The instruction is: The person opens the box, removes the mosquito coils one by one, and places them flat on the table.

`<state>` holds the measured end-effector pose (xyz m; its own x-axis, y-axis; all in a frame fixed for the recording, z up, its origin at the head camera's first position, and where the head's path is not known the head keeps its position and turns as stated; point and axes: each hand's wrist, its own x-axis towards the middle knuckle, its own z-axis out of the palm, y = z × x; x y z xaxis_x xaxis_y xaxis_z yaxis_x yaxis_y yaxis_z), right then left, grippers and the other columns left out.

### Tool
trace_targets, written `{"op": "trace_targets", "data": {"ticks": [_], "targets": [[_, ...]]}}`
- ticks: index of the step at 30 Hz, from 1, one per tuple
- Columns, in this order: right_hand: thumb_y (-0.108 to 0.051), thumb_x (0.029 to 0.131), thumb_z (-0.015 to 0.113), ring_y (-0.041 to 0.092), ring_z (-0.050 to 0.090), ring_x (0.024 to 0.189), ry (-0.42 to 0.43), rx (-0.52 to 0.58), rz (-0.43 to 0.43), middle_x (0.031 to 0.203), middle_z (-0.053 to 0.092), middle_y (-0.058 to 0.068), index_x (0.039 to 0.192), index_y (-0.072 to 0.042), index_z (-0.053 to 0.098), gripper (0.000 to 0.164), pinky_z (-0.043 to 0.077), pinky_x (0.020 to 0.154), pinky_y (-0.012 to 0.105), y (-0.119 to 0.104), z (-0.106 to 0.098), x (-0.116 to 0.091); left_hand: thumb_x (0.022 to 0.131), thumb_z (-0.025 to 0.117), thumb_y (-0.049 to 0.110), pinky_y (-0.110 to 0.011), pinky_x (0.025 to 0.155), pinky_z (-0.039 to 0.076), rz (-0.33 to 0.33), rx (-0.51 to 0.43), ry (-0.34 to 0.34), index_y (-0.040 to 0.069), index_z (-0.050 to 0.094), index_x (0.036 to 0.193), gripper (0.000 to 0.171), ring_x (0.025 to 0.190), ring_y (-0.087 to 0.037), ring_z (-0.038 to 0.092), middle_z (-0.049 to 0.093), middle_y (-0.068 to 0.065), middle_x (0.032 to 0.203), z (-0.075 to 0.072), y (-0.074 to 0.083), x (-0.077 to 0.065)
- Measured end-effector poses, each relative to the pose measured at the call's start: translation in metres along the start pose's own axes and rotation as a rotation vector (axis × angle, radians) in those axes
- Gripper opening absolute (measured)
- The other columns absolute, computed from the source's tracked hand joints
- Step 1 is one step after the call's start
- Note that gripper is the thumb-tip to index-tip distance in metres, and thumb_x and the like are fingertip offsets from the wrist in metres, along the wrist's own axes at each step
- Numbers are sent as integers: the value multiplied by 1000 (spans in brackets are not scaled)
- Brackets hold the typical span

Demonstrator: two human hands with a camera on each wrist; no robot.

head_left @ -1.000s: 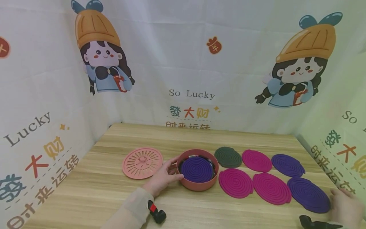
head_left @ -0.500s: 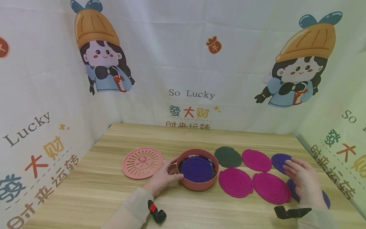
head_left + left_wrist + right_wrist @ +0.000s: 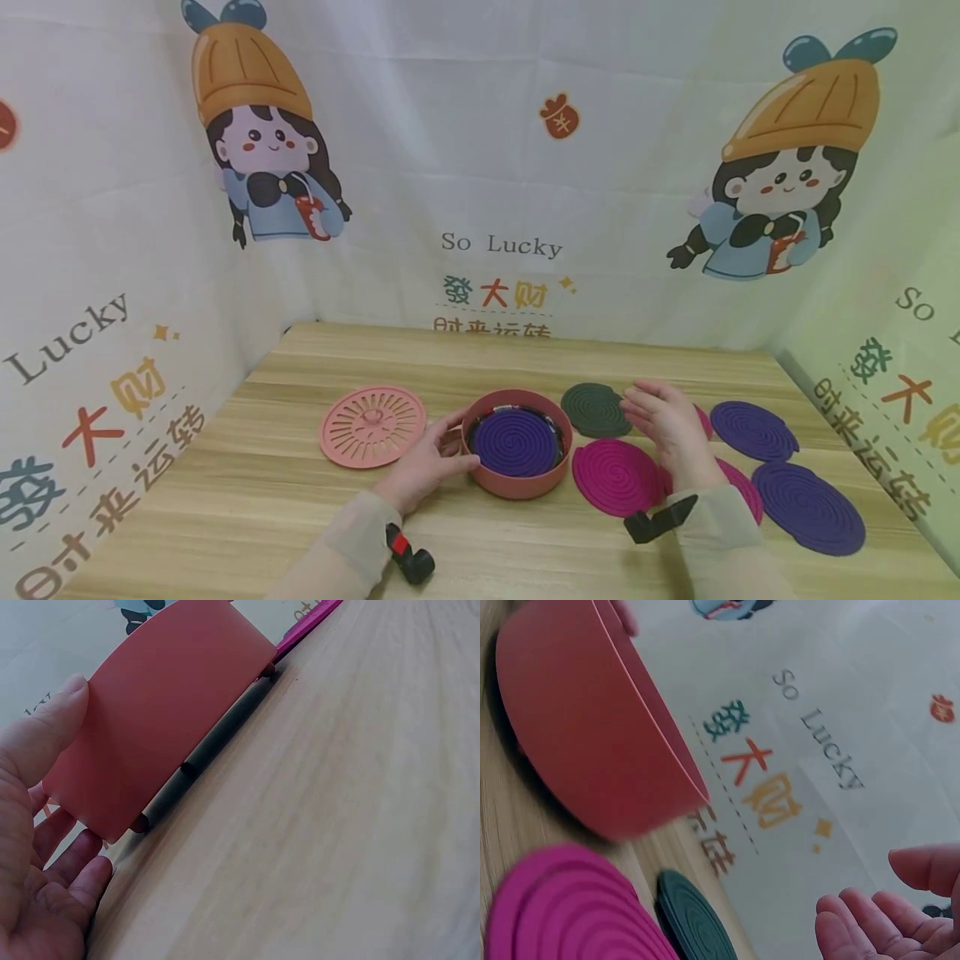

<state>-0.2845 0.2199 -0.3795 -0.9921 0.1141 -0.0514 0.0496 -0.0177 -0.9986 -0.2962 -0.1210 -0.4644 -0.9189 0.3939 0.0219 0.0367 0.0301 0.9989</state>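
Observation:
My left hand [image 3: 422, 467] holds the near left side of a round coral-pink mosquito coil box [image 3: 525, 488], thumb at the rim and fingers around the wall. In the left wrist view the box wall [image 3: 165, 705] stands on small feet just over the table. Inside lies a purple mosquito coil [image 3: 517, 442], ringed by a dark patterned edge. My right hand [image 3: 671, 429] holds nothing, fingers extended, above the magenta coils. It partly covers two of them. A magenta coil [image 3: 618, 477] and a dark green coil [image 3: 592, 408] lie between it and the box.
The pink slotted lid [image 3: 375, 427] with a small knob lies left of the box. Two purple coils, the back one [image 3: 753, 431] and the front one [image 3: 808, 508], lie at the right. A printed cloth [image 3: 495, 192] surrounds the wooden table [image 3: 480, 550].
My right hand has come in from the far right edge, passing over the purple coils leftward to the magenta ones. The left hand and the box have stayed put.

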Motion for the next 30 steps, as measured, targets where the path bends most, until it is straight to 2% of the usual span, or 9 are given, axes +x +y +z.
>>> {"op": "trace_targets", "data": {"ticks": [3, 6, 9, 13, 16, 26, 30], "targets": [[-11, 98, 53, 6, 60, 91, -27, -14, 4, 130, 50, 21, 142, 11, 31, 54, 48, 90, 24, 0, 18, 3, 84, 75, 12, -40, 107, 39, 5, -5, -7, 11, 30, 151, 81, 137, -36, 33, 36, -22, 148, -1, 0, 0], [-10, 98, 53, 11, 59, 97, -44, -9, 14, 136, 44, 25, 142, 11, 32, 53, 47, 94, 27, 1, 33, 7, 83, 76, 13, -40, 107, 39, 10, 0, -3, 10, 29, 151, 82, 137, -35, 34, 37, -23, 147, -1, -1, 0], [-9, 97, 54, 19, 59, 104, -65, 2, 18, 135, 46, 26, 140, 11, 35, 51, 48, 96, 30, 3, 46, 10, 83, 76, 14, -39, 107, 39, 12, 8, 4, 10, 30, 151, 82, 136, -35, 35, 38, -22, 147, -1, -1, 0], [-5, 96, 53, 30, 56, 112, -105, 13, 6, 131, 48, 28, 137, 13, 37, 49, 45, 102, 40, 6, 61, 11, 83, 76, 13, -39, 106, 40, 17, 1, 0, 10, 30, 151, 82, 136, -35, 35, 37, -23, 147, 0, 0, -1], [-4, 95, 53, 31, 56, 112, -122, 5, 2, 129, 49, 29, 136, 13, 38, 47, 42, 105, 45, 8, 70, 9, 84, 75, 13, -39, 106, 40, 21, 2, -4, 9, 29, 151, 81, 137, -35, 35, 37, -23, 147, 0, 0, 0], [-4, 93, 57, 39, 56, 115, -146, -107, -1, 125, 57, 28, 133, 12, 43, 46, 43, 103, 46, 13, 98, 9, 83, 76, 13, -41, 107, 39, 13, 4, 4, 10, 30, 151, 82, 137, -35, 33, 37, -23, 147, 0, 0, -1], [-6, 92, 59, 38, 53, 118, -144, -156, 8, 128, 55, 27, 133, 10, 46, 46, 42, 104, 48, 17, 107, 12, 83, 76, 12, -41, 107, 39, 11, -1, 6, 10, 29, 151, 82, 137, -36, 33, 36, -23, 148, 0, 0, -1]]}}
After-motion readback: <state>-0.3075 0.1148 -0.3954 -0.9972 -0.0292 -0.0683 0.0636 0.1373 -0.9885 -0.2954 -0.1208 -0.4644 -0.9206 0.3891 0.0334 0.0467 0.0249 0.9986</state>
